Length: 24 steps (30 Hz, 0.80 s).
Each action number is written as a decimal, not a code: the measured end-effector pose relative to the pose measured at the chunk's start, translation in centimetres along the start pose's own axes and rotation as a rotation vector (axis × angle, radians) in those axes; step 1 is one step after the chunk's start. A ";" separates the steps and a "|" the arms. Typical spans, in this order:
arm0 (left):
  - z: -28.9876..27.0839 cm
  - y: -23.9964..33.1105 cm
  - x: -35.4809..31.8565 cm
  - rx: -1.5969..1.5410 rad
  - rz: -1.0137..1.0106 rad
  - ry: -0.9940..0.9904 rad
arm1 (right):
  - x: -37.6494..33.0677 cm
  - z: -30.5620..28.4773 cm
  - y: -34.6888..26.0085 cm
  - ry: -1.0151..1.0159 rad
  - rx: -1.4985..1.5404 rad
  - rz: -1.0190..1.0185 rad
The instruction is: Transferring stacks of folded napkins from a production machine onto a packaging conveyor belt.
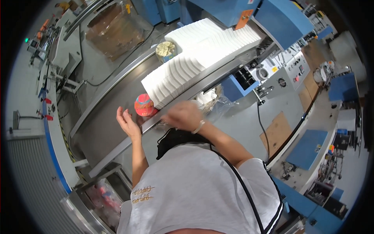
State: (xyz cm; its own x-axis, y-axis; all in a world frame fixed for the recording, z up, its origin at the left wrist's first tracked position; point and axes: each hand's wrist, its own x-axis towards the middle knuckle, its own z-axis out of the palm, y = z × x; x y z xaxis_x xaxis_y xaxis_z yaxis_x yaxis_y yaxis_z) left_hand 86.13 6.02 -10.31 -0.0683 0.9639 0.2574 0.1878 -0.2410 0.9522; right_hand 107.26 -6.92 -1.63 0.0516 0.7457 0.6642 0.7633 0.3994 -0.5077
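My left hand [128, 124] is at the near side of a metal trough, fingers apart and holding nothing. Just beyond its fingertips a red round object [144, 105] with a blue band and lettering rests against the near end of a long row of white folded sheets [175, 80], which look like paper napkins. My right hand [185, 116] is over the trough's near rim, to the right of the red object. Motion smears its fingers, so what they hold, if anything, is unclear. A yellowish round object [166, 50] sits against the row's far left side.
The metal trough [105, 103] slopes from a blue machine [230, 11] at the back toward the lower left. Right of it are a control panel [295, 70], crumpled plastic [220, 105] and floor cardboard [276, 134]. A large plastic bag [115, 31] lies at the back left.
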 end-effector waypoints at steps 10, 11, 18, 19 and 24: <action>-0.1 1.7 -3.3 0.452 0.130 0.115 | -4.6 -4.5 8.3 0.009 -0.188 0.366; 0.3 2.6 -3.3 0.484 0.109 0.104 | -4.5 -4.2 8.5 0.033 -0.155 0.328; 0.8 2.8 -3.0 0.637 0.095 0.129 | -1.7 0.1 7.0 0.030 -0.191 0.069; 1.0 2.5 -3.0 0.651 0.105 0.132 | -1.4 0.5 7.3 0.034 -0.218 0.082; 1.4 2.6 -2.9 0.704 0.092 0.134 | 0.3 0.4 8.1 0.037 -0.221 0.118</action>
State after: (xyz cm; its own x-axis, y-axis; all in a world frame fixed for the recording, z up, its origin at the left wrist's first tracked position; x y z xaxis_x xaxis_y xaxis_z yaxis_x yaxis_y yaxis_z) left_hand 88.13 2.80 -8.83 -0.1327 0.9104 0.3918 0.7825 -0.1464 0.6052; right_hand 113.20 -3.22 -5.77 0.1694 0.7587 0.6290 0.8728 0.1810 -0.4533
